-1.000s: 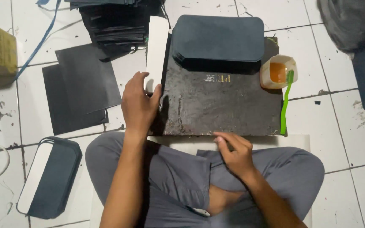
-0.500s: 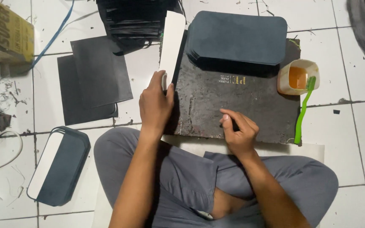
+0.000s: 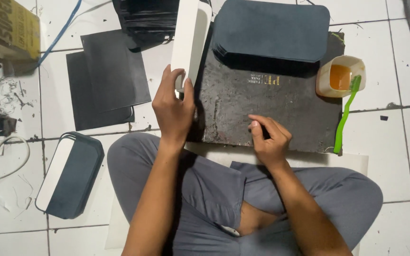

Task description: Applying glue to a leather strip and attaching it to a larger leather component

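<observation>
My left hand [image 3: 172, 108] grips the near end of a long white board strip [image 3: 188, 39] that stands on edge along the left side of a dark work board [image 3: 266, 106]. My right hand [image 3: 269, 138] rests on the board's near part with its fingers curled; what is in them I cannot tell. A stack of dark blue-grey rounded covers [image 3: 271, 29] lies on the far part of the board. I sit cross-legged in grey trousers [image 3: 209, 189] on the tiled floor.
An open cup of orange glue [image 3: 340, 76] with a green brush [image 3: 346, 114] stands at the board's right edge. Black sheets [image 3: 110, 71] lie to the left, and a stack of finished covers [image 3: 72, 174] at lower left. A yellow box [image 3: 5, 35] sits far left.
My left hand has closed on the white strip and lifted it onto its edge. My right hand moved from my lap up onto the board. The camera view shifted slightly.
</observation>
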